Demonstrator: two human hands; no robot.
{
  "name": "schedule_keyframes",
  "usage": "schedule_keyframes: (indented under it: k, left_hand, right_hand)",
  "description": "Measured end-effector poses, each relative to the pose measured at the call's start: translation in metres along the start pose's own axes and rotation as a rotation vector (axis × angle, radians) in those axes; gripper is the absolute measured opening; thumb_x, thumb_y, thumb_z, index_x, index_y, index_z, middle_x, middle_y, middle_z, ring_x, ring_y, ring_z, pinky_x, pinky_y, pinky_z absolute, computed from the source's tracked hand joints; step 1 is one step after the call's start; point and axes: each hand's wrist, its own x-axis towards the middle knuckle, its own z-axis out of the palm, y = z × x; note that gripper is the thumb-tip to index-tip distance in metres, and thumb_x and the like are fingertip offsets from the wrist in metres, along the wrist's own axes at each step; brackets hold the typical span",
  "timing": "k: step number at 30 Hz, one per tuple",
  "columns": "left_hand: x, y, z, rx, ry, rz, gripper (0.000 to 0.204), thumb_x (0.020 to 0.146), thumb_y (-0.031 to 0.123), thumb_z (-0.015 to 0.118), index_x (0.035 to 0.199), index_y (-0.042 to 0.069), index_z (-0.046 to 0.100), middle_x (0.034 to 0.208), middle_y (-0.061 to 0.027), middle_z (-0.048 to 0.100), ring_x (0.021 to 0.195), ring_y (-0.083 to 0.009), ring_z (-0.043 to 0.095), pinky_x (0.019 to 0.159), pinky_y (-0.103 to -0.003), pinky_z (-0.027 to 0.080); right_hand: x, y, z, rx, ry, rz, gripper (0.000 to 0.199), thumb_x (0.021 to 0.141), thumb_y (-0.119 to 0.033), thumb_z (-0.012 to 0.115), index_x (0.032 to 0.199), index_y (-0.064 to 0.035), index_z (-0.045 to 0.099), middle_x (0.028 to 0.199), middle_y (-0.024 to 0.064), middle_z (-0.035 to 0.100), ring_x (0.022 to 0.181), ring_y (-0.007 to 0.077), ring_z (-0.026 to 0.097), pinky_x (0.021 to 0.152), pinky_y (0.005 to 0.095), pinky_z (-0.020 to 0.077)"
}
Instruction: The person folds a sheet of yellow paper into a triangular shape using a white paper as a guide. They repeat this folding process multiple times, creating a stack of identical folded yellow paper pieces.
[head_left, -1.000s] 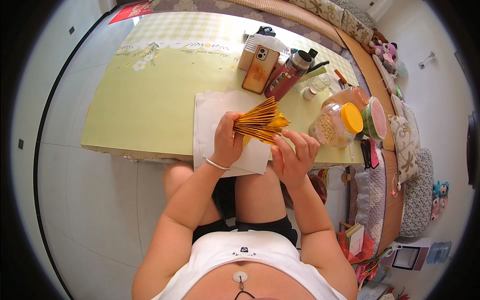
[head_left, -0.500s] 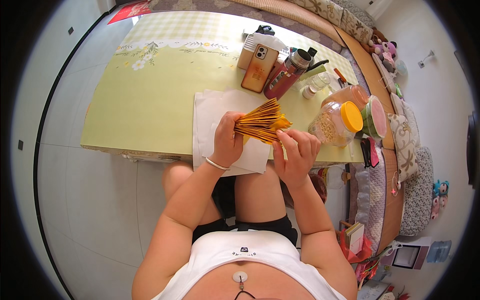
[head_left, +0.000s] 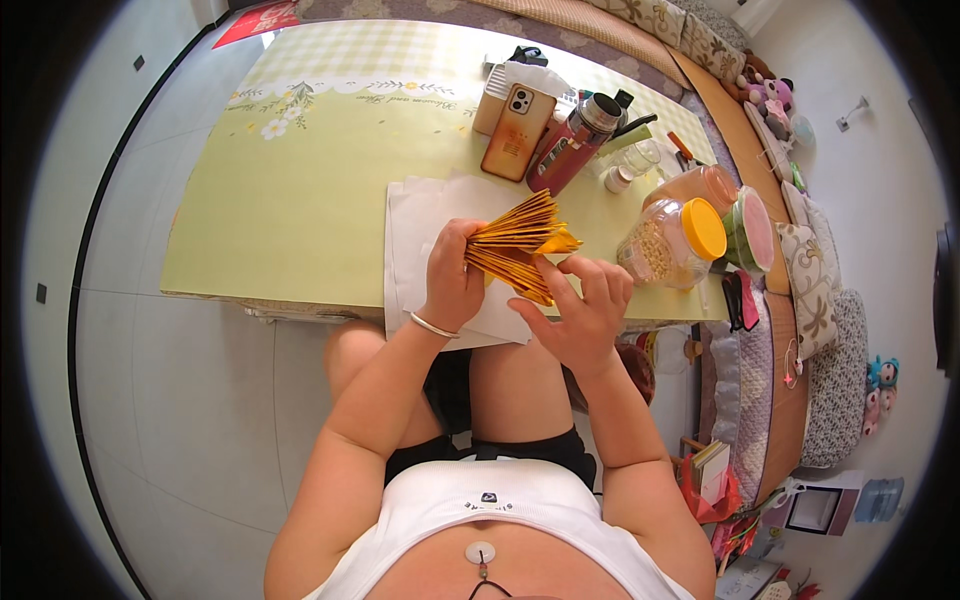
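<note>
My left hand (head_left: 455,275) is closed round the gathered end of a fanned stack of folded golden paper (head_left: 515,228). The loose ends spread toward the right, over the table's near edge. My right hand (head_left: 585,305) is beside the fan, its index fingertip at the paper's right side. Its thumb is stretched out apart from the index finger, and nothing shows between them. Beneath the fan, white sheets of paper (head_left: 410,222) lie on the table and hang over its near edge.
On the table (head_left: 270,220), beyond my hands, stand a phone (head_left: 515,135) and a dark red thermos bottle (head_left: 568,150). To the right are a yellow-lidded jar (head_left: 665,250), a pink-lidded container (head_left: 750,232) and a small glass (head_left: 638,158). A cushioned bench runs along the right.
My right hand has opened, its thumb dropping away from the paper and its index finger moving left along the fan's edge. My left hand keeps its hold almost unmoved.
</note>
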Motion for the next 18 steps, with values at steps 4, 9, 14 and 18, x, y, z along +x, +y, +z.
schedule_keyframes:
  k: [4,9,14,18]
  left_hand:
    - [0.001,0.000,0.000,0.006,0.000,0.002,0.037,0.078,-0.011,0.051,0.113,0.000,0.055,0.101,-0.0181,0.060,0.092,-0.0365,0.060,0.082,-0.038,0.050]
    - [0.000,0.000,0.000,-0.023,-0.005,-0.028,0.035,0.079,-0.011,0.053,0.112,0.001,0.055,0.101,-0.0170,0.061,0.092,-0.0356,0.061,0.082,-0.038,0.050]
    - [-0.001,0.001,-0.001,-0.048,-0.032,-0.048,0.034,0.080,-0.011,0.055,0.111,0.002,0.056,0.101,-0.0160,0.061,0.092,-0.0347,0.061,0.082,-0.038,0.050]
    - [0.000,0.001,-0.001,-0.046,-0.022,-0.072,0.035,0.079,-0.011,0.055,0.111,0.002,0.056,0.101,-0.0160,0.061,0.093,-0.0346,0.061,0.083,-0.038,0.050]
  right_hand:
    - [-0.001,-0.001,0.004,0.021,-0.007,-0.006,0.042,0.075,-0.032,0.081,0.111,-0.0124,0.070,0.105,0.0014,0.060,0.096,0.0219,0.055,0.087,0.0398,0.0392]
    - [0.000,0.005,0.009,0.059,0.042,0.010,0.032,0.072,-0.015,0.079,0.103,-0.0109,0.072,0.100,0.0013,0.063,0.091,0.0218,0.059,0.083,0.0375,0.0428]
    - [0.010,0.008,0.011,0.203,0.084,0.039,0.029,0.068,-0.004,0.077,0.096,-0.0088,0.070,0.089,0.0028,0.065,0.083,0.0235,0.061,0.077,0.0373,0.0455]
    - [0.010,0.007,0.012,0.246,0.089,0.077,0.035,0.068,-0.004,0.080,0.100,-0.0080,0.068,0.093,0.0051,0.068,0.086,0.0247,0.063,0.077,0.0377,0.0461]
